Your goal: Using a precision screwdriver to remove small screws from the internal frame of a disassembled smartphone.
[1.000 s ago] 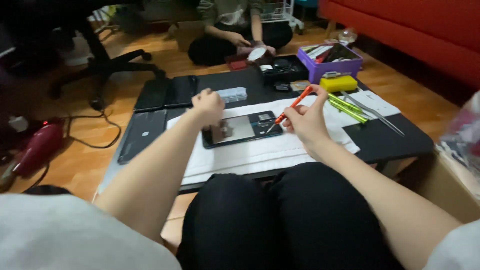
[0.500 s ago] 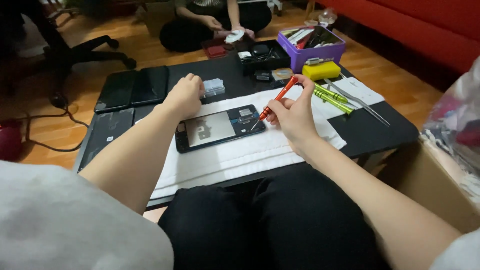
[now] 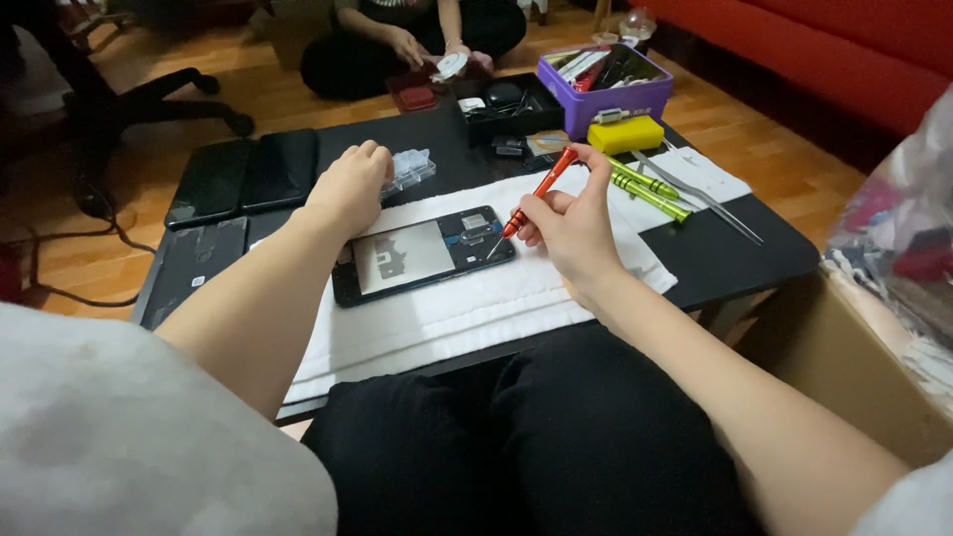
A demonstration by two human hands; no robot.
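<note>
Only the head view to go on here, looking down over the lap at a low black tabletop (image 3: 735, 248).

The phone (image 3: 425, 254) lies flat on a white cloth (image 3: 467, 308), back cover already off, so the metal shield plate and the boards at the right end are exposed. That much looks done. Nothing else seems lifted out yet: the plate and boards all sit in place as far as I can see, so I'd say it's early-to-mid teardown, in the screw stage.

The right hand (image 3: 568, 226) is closed in a pinch around an orange screwdriver (image 3: 531, 199), with the tip down on the phone's upper right corner, near the small boards. Can't tell if the bit is actually seated in a screw, too small to see.

The left hand (image 3: 349, 187) is loosely curled, fingers tucked, resting at the phone's top left edge as if steadying it. Whether it holds anything I can't tell. Just beside it sits a small clear plastic box (image 3: 409, 169).

Off to the right: two green screwdrivers (image 3: 643, 189), tweezers (image 3: 700, 199), a yellow block (image 3: 625, 134) and a purple tool tin (image 3: 606, 84). Two dark phones (image 3: 248, 174) lie at the left. Another person (image 3: 417, 40) sits on the floor across the tabletop, busy with their own stuff.
</note>
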